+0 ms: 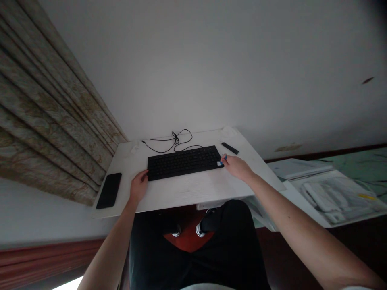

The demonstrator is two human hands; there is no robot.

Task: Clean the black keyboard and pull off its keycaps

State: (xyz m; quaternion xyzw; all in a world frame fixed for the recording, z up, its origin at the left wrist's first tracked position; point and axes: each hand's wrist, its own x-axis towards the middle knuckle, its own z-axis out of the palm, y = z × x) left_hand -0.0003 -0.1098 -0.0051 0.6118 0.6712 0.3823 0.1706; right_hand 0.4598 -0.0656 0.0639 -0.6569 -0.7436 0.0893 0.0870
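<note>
A black keyboard [184, 162] lies flat on a white desk [181, 193], with its thin black cable [175, 141] looped behind it. My left hand [139, 187] rests at the keyboard's lower left corner and holds nothing. At the keyboard's right end, my right hand [237, 167] pinches a small blue-and-white object [221, 162]. The fingers partly hide this object, so I cannot tell exactly what it is.
A black smartphone [109, 191] lies at the desk's left edge, and a slim black bar [229, 148] lies behind the keyboard's right end. A patterned curtain [45, 108] hangs at left. Papers in clear packaging [332, 193] lie to the right, below the desk's level.
</note>
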